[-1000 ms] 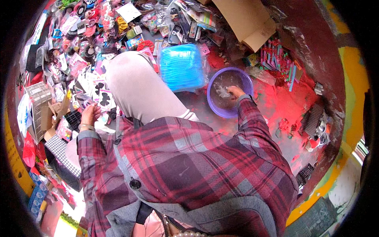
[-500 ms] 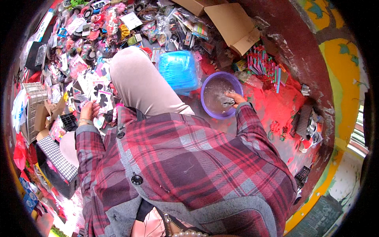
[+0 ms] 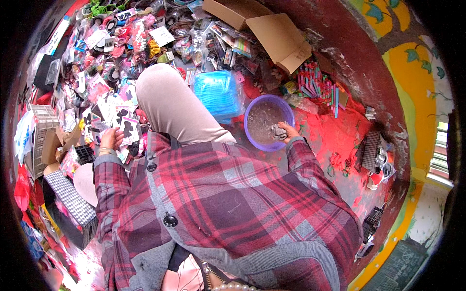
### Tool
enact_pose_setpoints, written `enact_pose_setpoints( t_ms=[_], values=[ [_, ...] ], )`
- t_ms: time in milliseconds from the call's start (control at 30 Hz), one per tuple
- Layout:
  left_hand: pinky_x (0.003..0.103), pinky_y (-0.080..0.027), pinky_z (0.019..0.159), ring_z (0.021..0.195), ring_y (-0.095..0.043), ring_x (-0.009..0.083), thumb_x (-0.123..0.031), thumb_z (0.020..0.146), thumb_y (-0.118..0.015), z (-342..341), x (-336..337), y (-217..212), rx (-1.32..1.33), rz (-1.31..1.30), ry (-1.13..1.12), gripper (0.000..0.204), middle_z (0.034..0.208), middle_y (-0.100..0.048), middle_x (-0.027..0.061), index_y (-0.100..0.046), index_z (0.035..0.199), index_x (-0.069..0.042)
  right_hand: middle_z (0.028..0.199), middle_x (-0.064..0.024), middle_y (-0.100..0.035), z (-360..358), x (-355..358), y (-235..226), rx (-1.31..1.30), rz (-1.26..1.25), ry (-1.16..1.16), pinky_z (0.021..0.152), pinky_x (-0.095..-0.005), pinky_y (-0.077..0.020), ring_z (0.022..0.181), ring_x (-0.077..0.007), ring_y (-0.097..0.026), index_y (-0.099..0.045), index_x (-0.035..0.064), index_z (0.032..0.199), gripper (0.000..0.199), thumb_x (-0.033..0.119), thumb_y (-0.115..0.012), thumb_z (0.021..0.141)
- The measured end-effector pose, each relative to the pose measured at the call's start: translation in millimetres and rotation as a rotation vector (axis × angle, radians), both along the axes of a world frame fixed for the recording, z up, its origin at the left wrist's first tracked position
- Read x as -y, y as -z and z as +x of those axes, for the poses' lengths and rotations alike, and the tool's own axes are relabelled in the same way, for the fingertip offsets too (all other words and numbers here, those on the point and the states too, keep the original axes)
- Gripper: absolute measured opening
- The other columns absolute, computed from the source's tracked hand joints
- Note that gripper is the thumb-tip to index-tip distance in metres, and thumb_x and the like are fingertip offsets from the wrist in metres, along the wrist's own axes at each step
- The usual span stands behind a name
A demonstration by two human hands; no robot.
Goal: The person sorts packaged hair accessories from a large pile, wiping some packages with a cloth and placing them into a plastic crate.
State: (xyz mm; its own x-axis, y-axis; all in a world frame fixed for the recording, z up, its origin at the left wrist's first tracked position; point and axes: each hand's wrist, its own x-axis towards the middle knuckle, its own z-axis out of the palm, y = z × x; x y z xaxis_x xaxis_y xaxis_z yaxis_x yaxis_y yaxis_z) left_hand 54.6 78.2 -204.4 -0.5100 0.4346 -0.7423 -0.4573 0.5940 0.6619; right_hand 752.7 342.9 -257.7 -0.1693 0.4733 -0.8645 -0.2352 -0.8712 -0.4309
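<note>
At the near right rim of a purple basin (image 3: 290, 112) my right hand (image 3: 289, 132) is closed on a bunched grey cloth (image 3: 278, 132), which looks wet. Murky grey-brown water (image 3: 264, 118) fills the basin below it. On the left, my left hand (image 3: 112, 139) hovers palm up with loosely bent, parted fingers, and I see nothing gripped in it. Close beside its fingertips lie white cards with black flower-shaped pieces (image 3: 127, 127).
Left of the basin lies a blue, clear-wrapped pack (image 3: 217, 94). Packaged hair accessories (image 3: 111, 53) cover the far left. An open cardboard box (image 3: 279, 41), colourful sticks (image 3: 318, 82) and a dark red wall edge (image 3: 359, 53) stand beyond. A houndstooth box (image 3: 73, 196) sits left.
My right hand has shifted toward the basin's near right rim, and the grey cloth is more tightly bunched. My left hand has barely moved. The whole view has shifted slightly.
</note>
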Motion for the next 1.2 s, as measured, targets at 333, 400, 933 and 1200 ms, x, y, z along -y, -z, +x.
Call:
enact_pose_setpoints(
  t_ms=[333,400,933,1200],
  values=[
    [0.023,-0.047,0.055,0.065,-0.059,0.0130,-0.025,0.082,-0.055,1.8,-0.2,-0.5,0.022,-0.012,-0.035,0.024,0.078,-0.060,0.0032,-0.056,0.099,-0.008,0.086,-0.0127,-0.056,9.2,-1.4,30.7,0.169,0.000,-0.007,0.058,-0.0420,-0.0547,0.073,-0.0263,-0.060,-0.049,0.0006,0.091,0.017,0.002,-0.058,0.076],
    [0.023,-0.047,0.055,0.066,-0.059,0.0130,-0.026,0.082,-0.054,2.9,1.0,-2.5,0.005,-0.012,-0.043,0.025,0.078,-0.060,0.0034,-0.056,0.100,-0.008,0.084,-0.0125,-0.056,3.6,4.0,28.5,0.155,0.051,0.028,0.057,-0.0401,-0.0545,0.070,-0.0265,-0.060,-0.049,0.0004,0.091,0.017,0.001,-0.057,0.076],
    [0.022,-0.045,0.054,0.067,-0.058,0.0122,-0.031,0.084,-0.050,1.4,3.3,3.1,-0.010,-0.038,-0.028,0.030,0.081,-0.061,0.0025,-0.056,0.105,-0.010,0.062,-0.0051,-0.048,-30.4,-16.9,-4.2,0.614,0.158,-0.149,0.040,-0.0348,-0.0350,0.046,-0.0195,-0.047,-0.053,0.0090,0.082,0.035,0.042,-0.061,0.079],
    [0.026,-0.046,0.055,0.071,-0.060,0.0163,-0.028,0.084,-0.050,-3.2,4.7,8.7,-0.024,-0.061,-0.033,0.033,0.085,-0.061,0.0075,-0.055,0.108,-0.007,0.056,-0.0037,-0.044,-29.8,-24.5,18.7,0.679,0.194,-0.152,0.039,-0.0328,-0.0339,0.044,-0.0189,-0.044,-0.051,0.0107,0.074,0.034,0.043,-0.059,0.079]
  ],
)
